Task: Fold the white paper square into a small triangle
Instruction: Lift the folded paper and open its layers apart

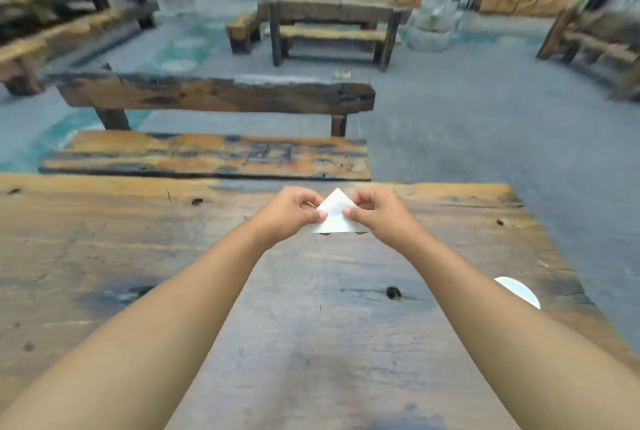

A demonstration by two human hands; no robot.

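Note:
The white paper point(335, 214) is folded into a triangle with its point facing away from me, held just above the far part of the wooden table point(173, 256). My left hand point(289, 213) pinches its left edge between thumb and fingers. My right hand point(375, 215) pinches the right edge the same way. Both hands cover the paper's lower corners, and its bottom edge shows between them.
A round white object point(519, 291) lies on the table at the right, partly behind my right forearm. Past the table's far edge stands a wooden bench point(207, 156), with more benches and tables on the grey floor beyond.

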